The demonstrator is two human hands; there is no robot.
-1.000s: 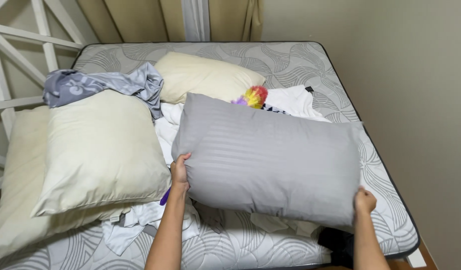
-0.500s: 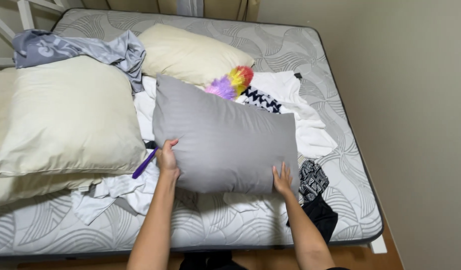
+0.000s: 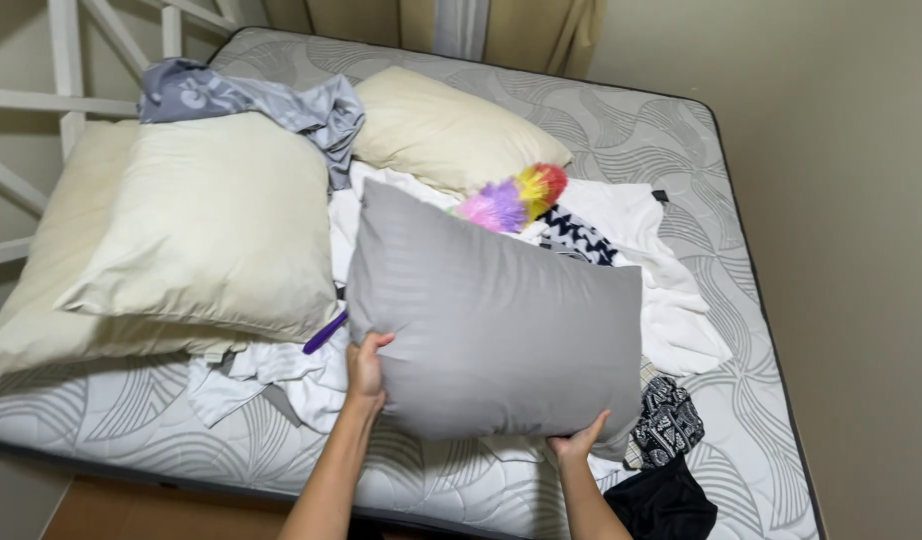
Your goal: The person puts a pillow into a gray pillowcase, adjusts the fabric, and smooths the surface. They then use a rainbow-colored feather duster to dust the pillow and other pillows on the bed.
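A bare mattress (image 3: 621, 130) with a grey leaf-pattern quilting is filling most of the view, lying beside a beige wall (image 3: 841, 200) on the right and a white slatted frame (image 3: 61, 100) at the upper left. Two large cream pillows (image 3: 201, 220) are resting stacked on its left side, the upper one overlapping the lower. A third cream pillow (image 3: 441, 130) is lying near the head of the bed, just beyond the clutter.

A grey striped pillow (image 3: 501, 320) is being held up above the middle of the mattress, tilted, with its lower edge toward the person. The left hand (image 3: 366, 370) is gripping the pillow's left edge, fingers wrapped onto its face. The right hand (image 3: 579, 440) is clutching the bottom right corner from below, fingers curled around the fabric.

White sheets (image 3: 671, 290) are lying crumpled under and behind the held pillow, spreading to the right. A grey patterned cloth (image 3: 261, 100) is draped over the top of the upper cream pillow. A black garment (image 3: 666, 500) is hanging off the near right edge, with a black-and-white patterned cloth (image 3: 669, 420) just above it. A rainbow-coloured feather duster (image 3: 516, 195) is peeking out behind the grey pillow's top edge, and its purple handle (image 3: 324, 333) is showing at the pillow's left.
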